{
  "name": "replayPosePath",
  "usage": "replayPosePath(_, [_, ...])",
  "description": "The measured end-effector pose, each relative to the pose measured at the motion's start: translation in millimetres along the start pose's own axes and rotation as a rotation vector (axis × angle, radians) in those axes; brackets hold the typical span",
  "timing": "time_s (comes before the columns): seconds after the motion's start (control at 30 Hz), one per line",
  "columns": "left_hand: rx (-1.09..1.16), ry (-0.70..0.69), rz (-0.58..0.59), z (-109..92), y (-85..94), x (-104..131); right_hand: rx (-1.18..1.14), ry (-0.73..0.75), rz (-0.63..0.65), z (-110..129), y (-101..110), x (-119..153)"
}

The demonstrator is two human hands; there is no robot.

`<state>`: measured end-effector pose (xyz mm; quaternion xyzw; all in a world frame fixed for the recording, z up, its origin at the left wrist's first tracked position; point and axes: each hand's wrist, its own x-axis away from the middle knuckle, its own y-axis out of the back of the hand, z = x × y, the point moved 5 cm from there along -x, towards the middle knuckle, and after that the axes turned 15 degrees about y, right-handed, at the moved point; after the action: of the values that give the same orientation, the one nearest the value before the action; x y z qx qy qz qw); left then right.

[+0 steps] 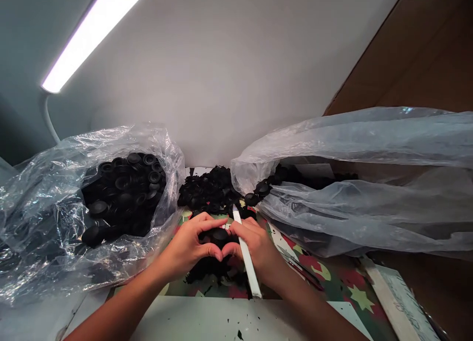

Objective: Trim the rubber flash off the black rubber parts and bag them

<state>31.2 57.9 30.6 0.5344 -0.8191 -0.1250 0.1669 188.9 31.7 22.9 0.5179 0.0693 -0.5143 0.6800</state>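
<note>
My left hand (194, 240) is curled, its fingers closed around one side of a round black rubber cap (219, 236). The cap shows in the gap between my two hands, where the thumbs meet in front of it. A long white stick-like tool (249, 269) with a pointed tip is gripped in my right hand (256, 242), slanting from the far side down toward me. That hand's fingertips also come up to the cap, but whether they press on it is hidden. Below the hands lies a heap of black scraps (209, 271).
At left, a clear plastic bag (40, 227) holds many black caps (123, 183). Black trimmings (209, 186) are piled by the wall. Another plastic bag (354, 139) lies open at right, caps at its mouth. Tweezers-like tools (305, 272) rest on the patterned cover (354, 287). A lamp (96, 33) hangs above.
</note>
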Motion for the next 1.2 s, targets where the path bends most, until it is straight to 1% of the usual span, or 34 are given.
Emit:
replayPosePath(0.07, [-0.054, 0.005, 0.042, -1, -0.7, 0, -0.036, 0.025, 0.024, -1, -2, 0])
replayPosePath(0.13, [-0.050, -0.001, 0.037, -3, -0.1, 1, -0.091, 0.025, 0.029, -3, -3, 0])
replayPosePath(0.27, [0.093, -0.069, -0.027, -9, 1.4, 4, -0.208, -0.049, 0.002, -4, -2, -1])
replayPosePath(0.33, [0.171, -0.076, -0.039, -10, 0.5, 5, -0.248, -0.100, -0.015, -4, -1, -2])
replayPosePath(0.43, [0.232, 0.008, -0.055, -8, -1.4, 6, -0.299, -0.168, -0.038, -4, -2, -3])
replayPosePath(0.53, [0.245, 0.082, -0.088, -5, -1.5, 7, -0.317, -0.187, -0.044, -5, -1, -2])
replayPosePath(0.6, [0.241, 0.113, -0.100, -4, -0.7, 6, -0.285, -0.178, -0.028, -6, 1, -1])
replayPosePath(0.67, [0.234, 0.143, -0.104, -4, 0.2, 6, -0.205, -0.155, 0.006, -6, 3, 0])
replayPosePath(0.77, [0.222, 0.154, -0.087, -3, -0.2, 5, -0.068, -0.076, 0.055, -3, 5, -1])
replayPosePath(0.83, [0.216, 0.148, -0.066, -3, -2.2, 5, -0.018, -0.035, 0.069, -1, 3, -2])
replayPosePath(0.9, [0.209, 0.148, -0.055, -2, -4.4, 5, -0.003, -0.039, 0.097, 0, -1, -2])
replayPosePath(1.03, [0.217, 0.135, -0.061, -1, -6.2, 5, -0.044, -0.043, 0.167, -1, -8, -1])
replayPosePath(1.2, [0.250, 0.085, -0.065, -2, -6.5, 4, -0.099, 0.084, 0.164, 4, -7, -5])
